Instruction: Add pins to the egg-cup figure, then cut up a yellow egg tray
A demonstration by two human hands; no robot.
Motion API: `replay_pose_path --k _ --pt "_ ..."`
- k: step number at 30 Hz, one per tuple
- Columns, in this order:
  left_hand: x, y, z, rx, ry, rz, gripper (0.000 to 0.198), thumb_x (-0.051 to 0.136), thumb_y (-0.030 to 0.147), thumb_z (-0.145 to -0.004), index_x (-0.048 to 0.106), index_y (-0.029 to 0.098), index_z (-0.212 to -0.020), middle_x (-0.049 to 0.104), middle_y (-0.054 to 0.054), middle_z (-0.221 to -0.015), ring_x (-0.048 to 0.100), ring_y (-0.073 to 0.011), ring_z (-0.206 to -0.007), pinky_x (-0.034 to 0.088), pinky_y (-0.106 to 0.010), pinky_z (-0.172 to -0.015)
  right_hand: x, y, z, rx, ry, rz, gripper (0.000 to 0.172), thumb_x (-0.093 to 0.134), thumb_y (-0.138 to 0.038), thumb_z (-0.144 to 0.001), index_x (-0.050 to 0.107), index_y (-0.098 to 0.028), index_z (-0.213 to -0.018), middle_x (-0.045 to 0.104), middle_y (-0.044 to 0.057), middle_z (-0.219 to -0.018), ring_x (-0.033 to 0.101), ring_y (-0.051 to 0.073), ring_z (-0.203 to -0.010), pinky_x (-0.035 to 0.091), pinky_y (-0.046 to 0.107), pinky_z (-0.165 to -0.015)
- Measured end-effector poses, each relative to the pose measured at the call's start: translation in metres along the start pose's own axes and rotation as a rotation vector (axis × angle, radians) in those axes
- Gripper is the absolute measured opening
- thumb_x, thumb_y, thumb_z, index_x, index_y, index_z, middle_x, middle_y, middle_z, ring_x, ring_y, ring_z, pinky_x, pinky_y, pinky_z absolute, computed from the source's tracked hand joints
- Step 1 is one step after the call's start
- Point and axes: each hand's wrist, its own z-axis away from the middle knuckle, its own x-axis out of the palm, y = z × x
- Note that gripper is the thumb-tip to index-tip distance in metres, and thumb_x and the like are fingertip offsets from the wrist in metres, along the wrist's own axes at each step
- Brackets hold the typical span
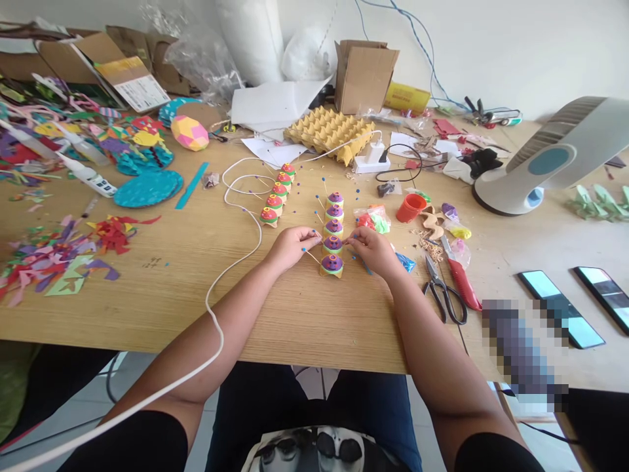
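A row of small purple-topped paper cup figures runs down the middle of the wooden table, with thin sticks tipped in blue poking from their sides. My left hand is closed in a pinch on a thin stick at the left side of the nearest figures. My right hand pinches at the right side of the same figures; what its fingers hold is too small to make out. A second row of red-topped figures lies to the left.
Scissors and a red cutter lie right of my hand, with two phones and a fan beyond. A white cable loops left. Paper scraps, an egg tray, an orange cup and boxes crowd the far side.
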Motion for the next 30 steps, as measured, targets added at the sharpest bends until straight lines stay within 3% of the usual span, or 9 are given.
replay_pose_path --k 14,22,30 --pt "-0.0015 -0.0001 0.0013 0.019 -0.008 -0.086 0.035 0.074 0.052 -0.081 0.078 0.019 -0.090 0.080 -0.004 -0.097 0.070 -0.0222 -0.094 0.048 -0.030 -0.089 -0.0002 -0.0002 -0.0011 0.017 -0.003 -0.028 0.008 0.058 -0.030 -0.092 0.062 -0.024 -0.088 0.081 0.005 -0.101 0.072 0.021 -0.095 0.053 0.035 -0.084" --pt "-0.0013 -0.0017 0.0016 0.030 -0.009 -0.122 0.034 0.073 0.051 -0.083 0.078 0.018 -0.090 0.079 -0.003 -0.096 0.070 -0.0214 -0.092 0.047 -0.030 -0.087 0.0022 0.0028 -0.0019 0.016 0.000 -0.050 0.009 0.058 -0.033 -0.090 0.060 -0.024 -0.087 0.080 0.007 -0.097 0.074 0.023 -0.092 0.054 0.034 -0.075" --pt "-0.0021 0.0009 0.0019 -0.015 0.005 -0.058 0.044 0.082 0.057 -0.072 0.078 0.018 -0.093 0.080 -0.008 -0.100 0.071 -0.0235 -0.095 0.051 -0.034 -0.090 -0.0002 -0.0022 0.0009 0.013 0.007 -0.007 0.013 0.062 -0.037 -0.089 0.064 -0.024 -0.091 0.079 0.006 -0.097 0.070 0.021 -0.086 0.052 0.031 -0.069"
